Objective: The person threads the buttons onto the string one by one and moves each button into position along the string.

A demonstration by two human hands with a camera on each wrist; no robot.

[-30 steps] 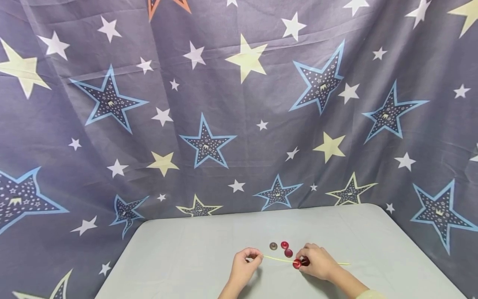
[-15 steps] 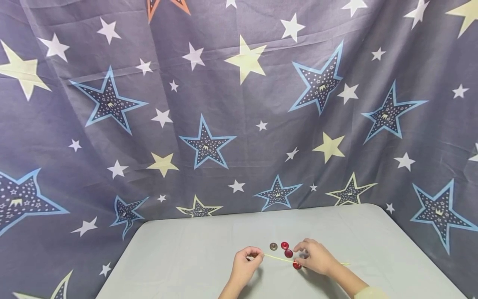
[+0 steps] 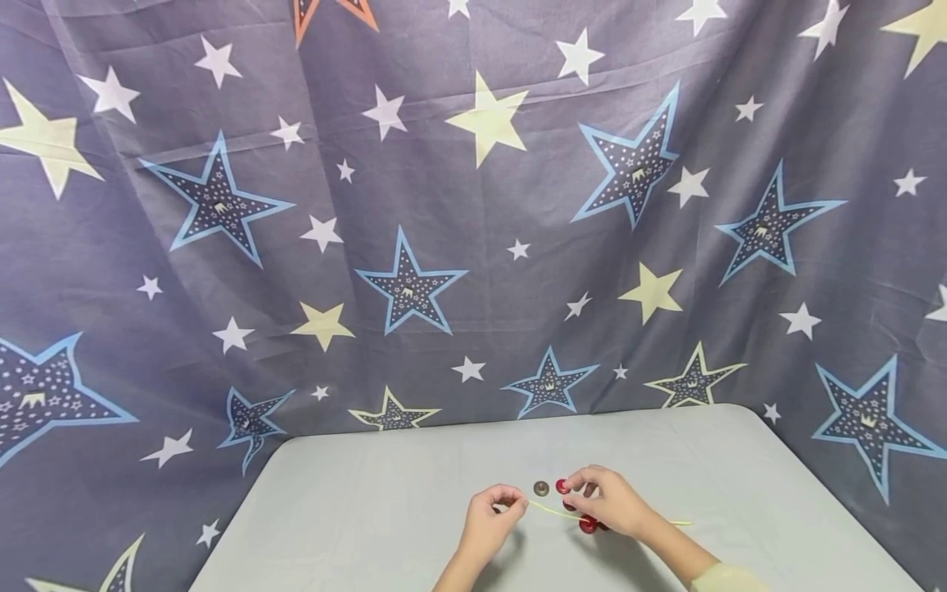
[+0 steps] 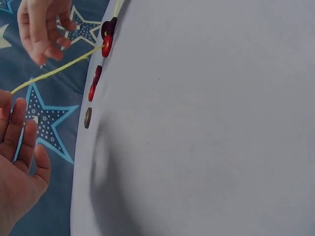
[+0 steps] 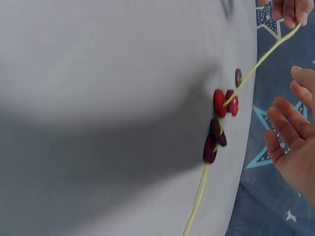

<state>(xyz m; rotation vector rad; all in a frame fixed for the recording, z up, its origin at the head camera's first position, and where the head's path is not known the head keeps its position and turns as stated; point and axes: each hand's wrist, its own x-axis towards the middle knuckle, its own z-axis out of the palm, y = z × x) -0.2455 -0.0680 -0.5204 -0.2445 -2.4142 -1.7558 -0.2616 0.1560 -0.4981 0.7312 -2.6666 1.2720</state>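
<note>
My left hand pinches one end of a yellow string between thumb and fingertips, raised off the table. The string slopes down through a bright red button. Behind that one, dark red buttons sit on the same string in the right wrist view. My right hand hovers over the buttons with fingers loosely bent, its fingertips close to a loose red button. A loose dark red button lies partly covered by that hand. Beside them rests a brown button.
A pale cloth-covered table lies under everything. The string's far end trails along it to the right of the right hand. A dark curtain with stars hangs behind and at both sides.
My right hand has let go of the threaded buttons and moved up and left toward the loose red button. The left hand has shifted slightly right, still holding the string, which sags a little more.
</note>
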